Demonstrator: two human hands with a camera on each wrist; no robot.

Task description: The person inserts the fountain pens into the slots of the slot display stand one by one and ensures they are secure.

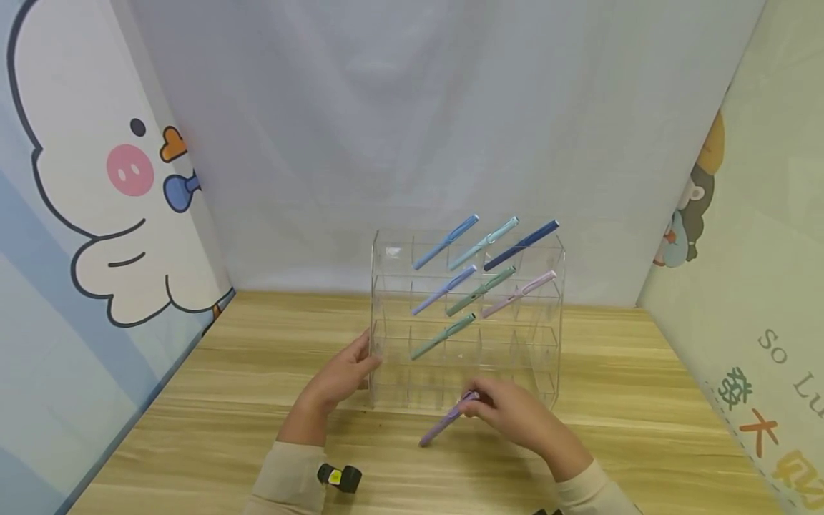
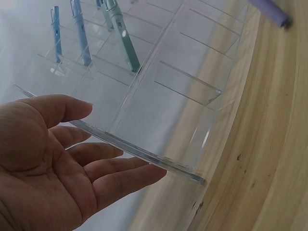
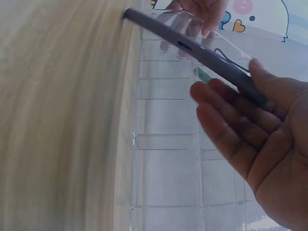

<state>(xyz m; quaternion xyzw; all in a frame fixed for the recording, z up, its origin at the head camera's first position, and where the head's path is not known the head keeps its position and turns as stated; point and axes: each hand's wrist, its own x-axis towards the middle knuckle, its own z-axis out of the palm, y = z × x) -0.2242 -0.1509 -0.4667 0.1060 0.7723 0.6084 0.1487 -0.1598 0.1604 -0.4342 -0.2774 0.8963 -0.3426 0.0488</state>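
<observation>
A clear acrylic pen rack [image 1: 560,343] stands on the wooden table, with several capped pens slanting out of its upper compartments. My right hand [image 1: 515,415] pinches a purple pen [image 1: 444,427] between thumb and fingers near its clip end, in front of the lowest row. The pen's other end slants down to the left; in the right wrist view the pen [image 3: 192,50] looks dark grey. At the rack's left side, my left hand [image 1: 341,372] rests against the side panel. In the left wrist view that hand [image 2: 57,163] has fairly straight fingers along the panel edge.
The rack's top row holds a blue pen [image 1: 447,242], a pale blue pen [image 1: 484,243] and a navy pen [image 1: 521,245]. Below sit periwinkle, green and pink pens, then a sage green pen [image 1: 444,336]. A white curtain [image 1: 412,129] hangs behind; printed panels flank the table [image 1: 618,400].
</observation>
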